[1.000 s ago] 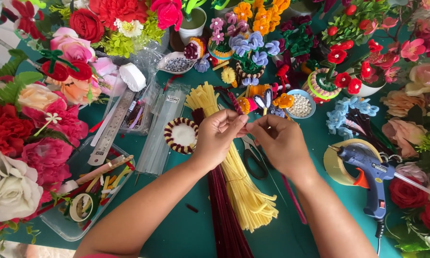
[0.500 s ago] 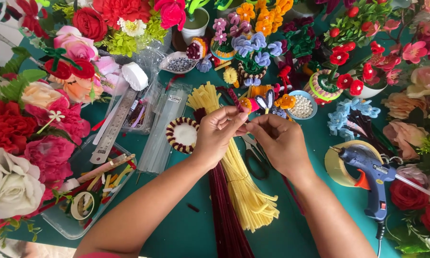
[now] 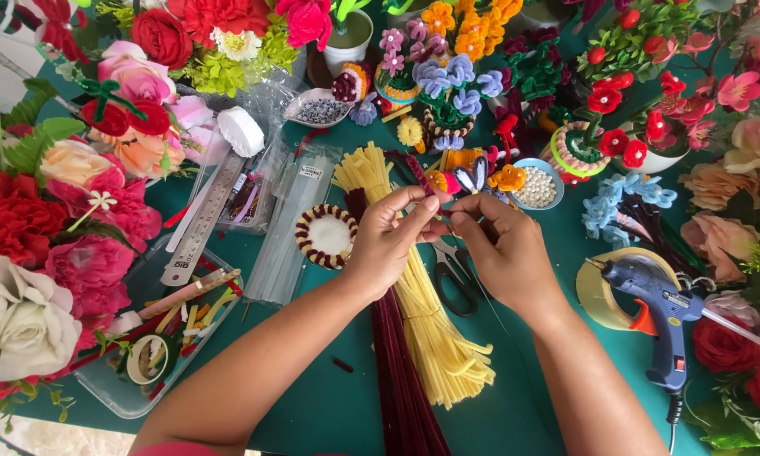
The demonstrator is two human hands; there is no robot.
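My left hand and my right hand meet over the middle of the green table, fingertips pinched together on a thin dark red pipe cleaner. Under them lie a bundle of yellow pipe cleaners and a bundle of dark red pipe cleaners. Black scissors lie partly hidden below my right hand. A small round woven piece in dark red and cream sits just left of my left hand.
A blue glue gun rests on a tape roll at the right. A metal ruler, a clear tray of scraps and a bowl of white beads lie around. Handmade flowers ring the table.
Both hands stay together over the bundles; the fingers have shifted slightly on the thin dark red pipe cleaner. The view has tilted a little.
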